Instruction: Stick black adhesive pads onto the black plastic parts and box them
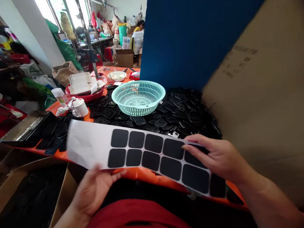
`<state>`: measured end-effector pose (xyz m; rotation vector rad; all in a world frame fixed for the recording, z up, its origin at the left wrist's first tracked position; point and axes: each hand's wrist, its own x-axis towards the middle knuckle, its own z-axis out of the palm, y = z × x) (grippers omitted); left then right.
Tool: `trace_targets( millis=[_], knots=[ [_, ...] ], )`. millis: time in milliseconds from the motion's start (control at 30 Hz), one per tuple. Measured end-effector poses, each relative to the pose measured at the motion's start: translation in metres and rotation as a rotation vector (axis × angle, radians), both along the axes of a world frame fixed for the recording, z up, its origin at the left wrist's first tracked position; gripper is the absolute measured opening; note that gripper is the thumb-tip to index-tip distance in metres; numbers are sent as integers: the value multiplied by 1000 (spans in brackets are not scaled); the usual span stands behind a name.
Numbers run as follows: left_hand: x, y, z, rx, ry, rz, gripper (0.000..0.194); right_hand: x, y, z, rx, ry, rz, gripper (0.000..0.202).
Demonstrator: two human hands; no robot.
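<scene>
A long white sheet of black rounded-square stickers [152, 151] stretches across in front of me, tilted down to the right. Its left end is bare white backing, while two rows of black squares cover the rest. My right hand [216, 156] pinches the upper edge at the right, thumb on the front and the other fingers partly behind. Slightly blurred, my left hand [94, 187] is closed at the lower edge near the bare end; some of its fingers are hidden behind the sheet. Beyond the sheet, many flat black pieces [182, 106] lie heaped on the orange-covered table.
A pale green plastic basket [138, 96] stands on the black pieces. To its left are a white lidded cup [78, 107] and a red basin [90, 95] holding cardboard pieces. Cardboard [264, 99] and a blue panel [189, 41] rise at right. An open carton [54, 192] sits lower left.
</scene>
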<state>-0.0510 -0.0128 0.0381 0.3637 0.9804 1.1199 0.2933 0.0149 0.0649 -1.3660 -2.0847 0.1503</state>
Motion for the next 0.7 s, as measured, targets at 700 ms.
trace_targets(
  millis=[700],
  knots=[
    [42, 34, -32, -233, 5, 56, 29, -113, -3, -87, -71, 227, 407, 21]
  ],
)
